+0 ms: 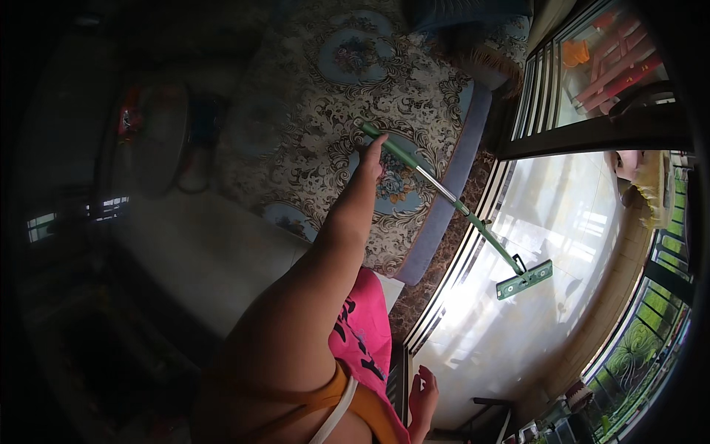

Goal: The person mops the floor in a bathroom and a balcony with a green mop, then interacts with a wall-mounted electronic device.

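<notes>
My left hand [373, 155] is closed around the upper green grip of a flat mop [396, 151], on an outstretched arm. The mop's pole slants down to the right, over the doorway track. Its rectangular green head [525, 279] is over the pale, sunlit floor beyond the track; whether a pad is under it cannot be told. My right hand [424, 391] is low in the view beside my pink clothing, fingers loosely curled with a gap between them and nothing seen in them.
A floral rug or cover [355, 83] with a grey-blue edge [444, 211] lies under the pole. Next to it run brown marble and the sliding-door track [466, 250]. Metal railings [638, 344], a dark stand [491, 408] and a pink slatted item [621, 61] are at the right.
</notes>
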Tool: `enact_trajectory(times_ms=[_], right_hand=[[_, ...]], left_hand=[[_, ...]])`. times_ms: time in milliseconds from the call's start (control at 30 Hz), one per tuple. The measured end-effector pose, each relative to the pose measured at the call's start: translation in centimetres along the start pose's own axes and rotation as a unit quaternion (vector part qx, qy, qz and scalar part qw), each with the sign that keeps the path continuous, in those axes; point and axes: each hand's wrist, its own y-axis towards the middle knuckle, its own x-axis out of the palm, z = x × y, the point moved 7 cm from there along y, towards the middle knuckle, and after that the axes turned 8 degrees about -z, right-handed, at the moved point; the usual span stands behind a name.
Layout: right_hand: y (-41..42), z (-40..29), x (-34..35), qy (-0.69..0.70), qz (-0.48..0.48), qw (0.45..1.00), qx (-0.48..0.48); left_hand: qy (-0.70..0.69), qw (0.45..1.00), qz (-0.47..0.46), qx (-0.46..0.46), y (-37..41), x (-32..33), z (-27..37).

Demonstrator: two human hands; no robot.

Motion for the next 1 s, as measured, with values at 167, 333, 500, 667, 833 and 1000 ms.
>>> enact_trajectory(times_ms=[167,333,500,667,833,1000], right_hand=[[4.1,-5.0,-2.5,-0.018,-0.032,0.998,-0.041],[6.2,-12.6,-8.8,-0.068,0.038,0.990,-0.120],[0.1,-22.4,-20.3,-0.050,0.314,0.889,-0.330],[-8.6,-19.3,-26.1,-0.037,0.361,0.829,-0.425],[-19.1,-7.2,-30.8,0.109,0.477,0.741,-0.459],[-30.2,6.8,-32.4,0.187,0.572,0.662,-0.447]], left_hand=[[-0.091,0.966,-0.224,0.092,-0.2,4.1,3.5],[0.064,0.880,-0.444,0.157,-20.0,13.3,7.0],[0.204,0.591,-0.698,0.348,-43.8,19.6,2.1],[0.123,0.462,-0.816,0.326,-59.5,19.5,-8.4],[0.312,0.550,-0.767,-0.110,-56.3,20.4,-24.9],[0.416,0.553,-0.647,-0.319,-58.8,21.5,-43.0]])
